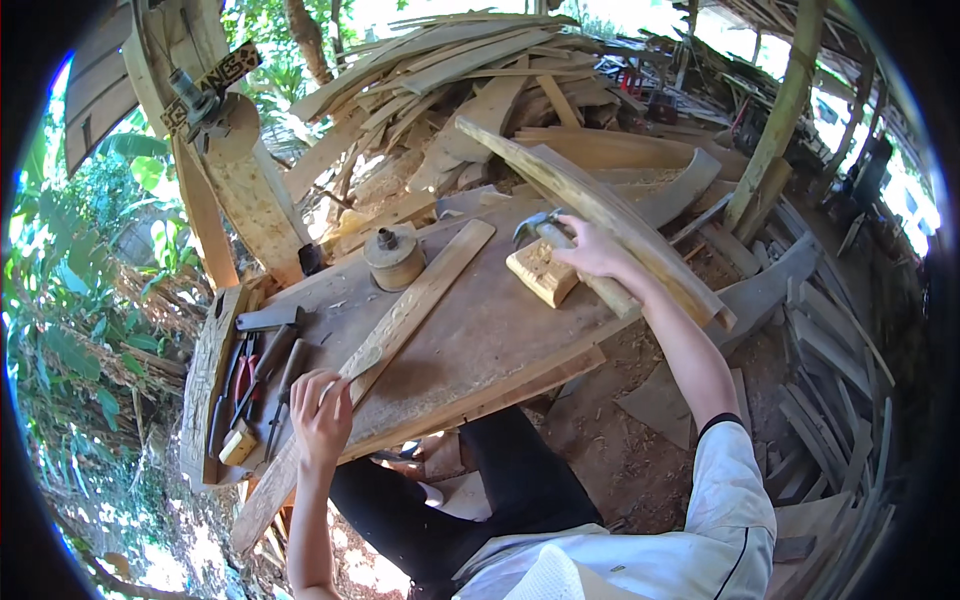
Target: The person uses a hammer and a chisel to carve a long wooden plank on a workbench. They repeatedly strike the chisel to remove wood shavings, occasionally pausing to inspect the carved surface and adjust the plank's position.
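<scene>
My left hand grips the near end of a long narrow wooden slat that lies diagonally across the workbench. My right hand reaches to the bench's far right and holds the wooden handle of a claw hammer, whose metal head rests over a small carved wooden block. A round wooden spool-like object stands on the bench between the slat and the far edge.
Pliers, chisels and a small wood block lie in a tool tray at the bench's left. A curved plank leans by my right hand. Stacked boards pile up behind; scrap planks and a post stand right.
</scene>
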`<state>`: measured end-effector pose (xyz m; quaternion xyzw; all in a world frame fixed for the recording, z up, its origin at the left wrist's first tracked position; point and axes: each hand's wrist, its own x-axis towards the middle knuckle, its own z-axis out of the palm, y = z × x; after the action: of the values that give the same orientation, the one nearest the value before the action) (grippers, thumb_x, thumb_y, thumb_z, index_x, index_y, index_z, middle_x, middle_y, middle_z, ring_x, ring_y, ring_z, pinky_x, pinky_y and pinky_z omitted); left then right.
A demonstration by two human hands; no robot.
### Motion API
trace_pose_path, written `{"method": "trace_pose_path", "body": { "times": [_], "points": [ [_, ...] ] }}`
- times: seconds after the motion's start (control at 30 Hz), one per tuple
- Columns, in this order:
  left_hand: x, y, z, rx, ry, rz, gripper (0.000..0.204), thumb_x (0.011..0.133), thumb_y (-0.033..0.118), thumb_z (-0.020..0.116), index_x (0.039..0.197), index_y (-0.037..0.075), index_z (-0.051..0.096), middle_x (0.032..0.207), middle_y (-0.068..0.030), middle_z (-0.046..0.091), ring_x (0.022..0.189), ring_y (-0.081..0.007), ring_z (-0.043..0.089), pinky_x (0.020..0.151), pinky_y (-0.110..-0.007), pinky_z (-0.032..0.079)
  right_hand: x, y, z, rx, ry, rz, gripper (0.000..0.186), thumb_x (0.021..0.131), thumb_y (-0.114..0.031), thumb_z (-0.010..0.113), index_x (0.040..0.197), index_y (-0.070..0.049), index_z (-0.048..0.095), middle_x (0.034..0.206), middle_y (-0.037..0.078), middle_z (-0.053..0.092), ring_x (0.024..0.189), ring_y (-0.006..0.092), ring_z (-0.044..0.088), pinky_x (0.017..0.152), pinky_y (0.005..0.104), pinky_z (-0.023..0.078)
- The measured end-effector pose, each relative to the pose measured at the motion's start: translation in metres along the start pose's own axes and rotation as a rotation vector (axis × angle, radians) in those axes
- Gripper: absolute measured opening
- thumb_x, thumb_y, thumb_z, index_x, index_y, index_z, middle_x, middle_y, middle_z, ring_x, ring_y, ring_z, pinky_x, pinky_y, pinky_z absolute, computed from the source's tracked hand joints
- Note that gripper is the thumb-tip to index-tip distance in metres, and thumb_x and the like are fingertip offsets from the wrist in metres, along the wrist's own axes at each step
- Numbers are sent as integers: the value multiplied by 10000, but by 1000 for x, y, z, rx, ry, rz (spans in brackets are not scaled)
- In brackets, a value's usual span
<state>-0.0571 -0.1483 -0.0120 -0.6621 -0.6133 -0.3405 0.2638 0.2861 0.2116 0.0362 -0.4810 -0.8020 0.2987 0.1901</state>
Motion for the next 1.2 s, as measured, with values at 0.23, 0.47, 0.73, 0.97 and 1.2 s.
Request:
{"method": "trace_pose_path", "body": {
  "times": [0.23, 0.47, 0.73, 0.97, 1.2],
  "points": [
    [-6, 11, -10, -11, 44, -31, 207, 774, -70, 749, 937, 40, 684, 990, -95, 657, 964, -314, 659, 852, -435, 509, -14, -20, 7, -453, 76, -164, 415, 836, -310, 700, 1072, 31, 701, 1016, 280, 724, 977, 384, 724, 866, 479, 576],
    [-8, 25, -11, -41, 60, -62, 187, 781, -71, 743, 926, 36, 693, 986, -89, 661, 961, -299, 660, 845, -424, 509, -28, -17, -8, -626, -38, -165, 438, 894, -343, 710, 1083, 49, 666, 1060, 271, 724, 994, 392, 721, 878, 491, 580],
    [-12, 35, -9, -96, 54, -88, 189, 784, -73, 739, 933, 39, 706, 982, -87, 672, 952, -294, 660, 835, -415, 509, -52, -13, -7, -661, -85, -80, 671, 947, -308, 675, 1438, 66, 413, 1108, 293, 707, 1050, 422, 702, 909, 495, 575],
    [-17, 38, -15, -115, 47, -96, 195, 792, -108, 699, 948, 9, 697, 991, -118, 672, 954, -327, 651, 829, -426, 506, -80, -32, -11, -720, -31, -57, 753, 987, -386, 624, 1573, -27, 316, 1210, 253, 652, 1018, 417, 687, 897, 489, 558],
    [-18, 39, -18, -114, 56, -107, 197, 788, -112, 704, 944, 9, 697, 981, -119, 676, 935, -328, 656, 812, -421, 512, -98, -39, -9, -828, 99, -165, 577, 962, -268, 687, 1443, -7, 503, 1101, 219, 651, 939, 373, 705, 818, 469, 575]
  ]
}}
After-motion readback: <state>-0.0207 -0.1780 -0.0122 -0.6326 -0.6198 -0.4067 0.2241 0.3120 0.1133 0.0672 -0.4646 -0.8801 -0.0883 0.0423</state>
